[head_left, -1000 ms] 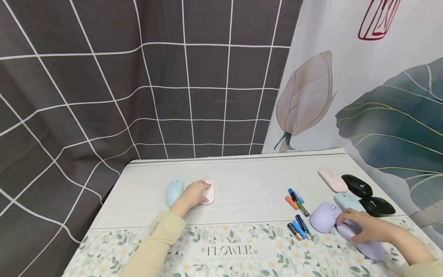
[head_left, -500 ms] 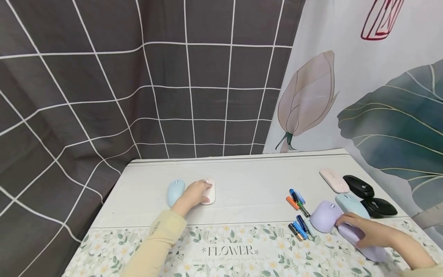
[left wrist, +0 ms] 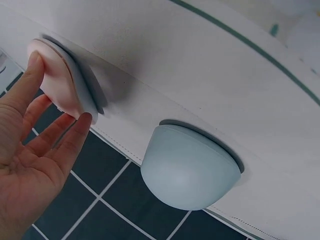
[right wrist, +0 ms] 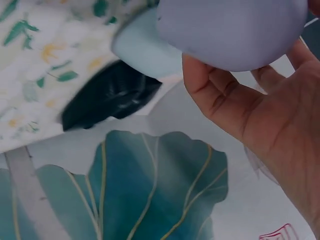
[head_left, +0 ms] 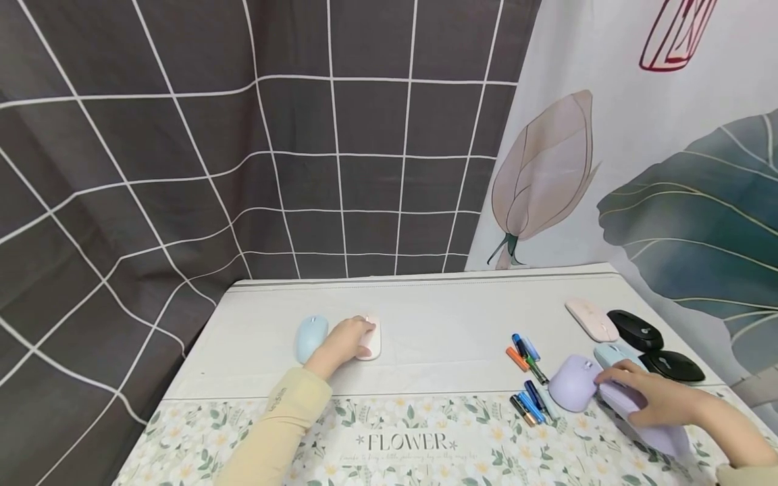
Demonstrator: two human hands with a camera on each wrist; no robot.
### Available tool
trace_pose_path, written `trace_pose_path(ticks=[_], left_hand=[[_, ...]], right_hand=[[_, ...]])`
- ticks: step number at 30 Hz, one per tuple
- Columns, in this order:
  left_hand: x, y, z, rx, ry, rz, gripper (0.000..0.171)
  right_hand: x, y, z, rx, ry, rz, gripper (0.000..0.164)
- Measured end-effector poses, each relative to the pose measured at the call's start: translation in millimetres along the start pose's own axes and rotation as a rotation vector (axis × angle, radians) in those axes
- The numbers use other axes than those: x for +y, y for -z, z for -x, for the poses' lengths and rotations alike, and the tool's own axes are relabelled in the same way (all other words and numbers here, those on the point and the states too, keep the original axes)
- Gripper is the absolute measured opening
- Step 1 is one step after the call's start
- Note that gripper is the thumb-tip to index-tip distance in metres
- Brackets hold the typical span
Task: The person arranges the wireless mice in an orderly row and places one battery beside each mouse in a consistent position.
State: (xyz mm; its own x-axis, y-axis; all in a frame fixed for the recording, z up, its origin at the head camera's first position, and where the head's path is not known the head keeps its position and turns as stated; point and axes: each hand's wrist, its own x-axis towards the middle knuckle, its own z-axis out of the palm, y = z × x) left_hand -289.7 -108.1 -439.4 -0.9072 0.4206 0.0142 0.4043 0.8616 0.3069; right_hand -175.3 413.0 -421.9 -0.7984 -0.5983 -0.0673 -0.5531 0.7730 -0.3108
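My left hand [head_left: 343, 343] grips a pale pink computer mouse [left wrist: 57, 75] on the white part of the table, with the thumb on one side and fingertips on the other. Just left of that hand sits a light blue mouse [head_left: 312, 339]. At the right, my right hand [head_left: 659, 398] holds a light purple mouse [head_left: 665, 440], fingers along its sides, and a shadow shows beneath it over the flowered mat. In the right wrist view this mouse [right wrist: 235, 35] lies between thumb and fingers. A second purple mouse [head_left: 573, 383] stands close to its left.
Behind the right hand are another light blue mouse [head_left: 615, 354], a pink mouse [head_left: 591, 320] and two black mice, one at the back [head_left: 635, 331] and one nearer [head_left: 673, 366]. Several markers [head_left: 527, 403] lie left of the purple mice. A dark grid curtain [head_left: 371, 182] hangs behind.
My right hand has raised the purple mouse a little and shifted it slightly right. My left hand keeps its grip on the pink mouse. The head view has turned slightly left.
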Motion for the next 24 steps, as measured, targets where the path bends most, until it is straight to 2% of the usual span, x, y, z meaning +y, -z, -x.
trace_pose_path(ticks=[3, 10, 15, 19, 24], left_hand=[[0.6, 0.3, -0.3, -0.004, 0.011, 0.006, 0.058], [1.4, 0.4, 0.2, -0.005, 0.021, 0.006, 0.059], [2.4, 0.9, -0.1, -0.004, 0.026, 0.008, 0.059], [3.6, 2.3, 1.0, -0.006, 0.027, 0.005, 0.059], [2.3, 1.4, 0.8, -0.002, 0.028, 0.005, 0.06]], right_hand=[[-7, 7, -6, 0.014, -0.042, 0.054, 0.064], [-19, 11, -23, 0.082, -0.026, 0.137, 0.06], [-29, 14, -36, 0.089, -0.051, 0.138, 0.059], [-38, 15, -47, 0.121, -0.03, 0.152, 0.058], [-53, 13, -62, 0.209, -0.001, 0.141, 0.057]])
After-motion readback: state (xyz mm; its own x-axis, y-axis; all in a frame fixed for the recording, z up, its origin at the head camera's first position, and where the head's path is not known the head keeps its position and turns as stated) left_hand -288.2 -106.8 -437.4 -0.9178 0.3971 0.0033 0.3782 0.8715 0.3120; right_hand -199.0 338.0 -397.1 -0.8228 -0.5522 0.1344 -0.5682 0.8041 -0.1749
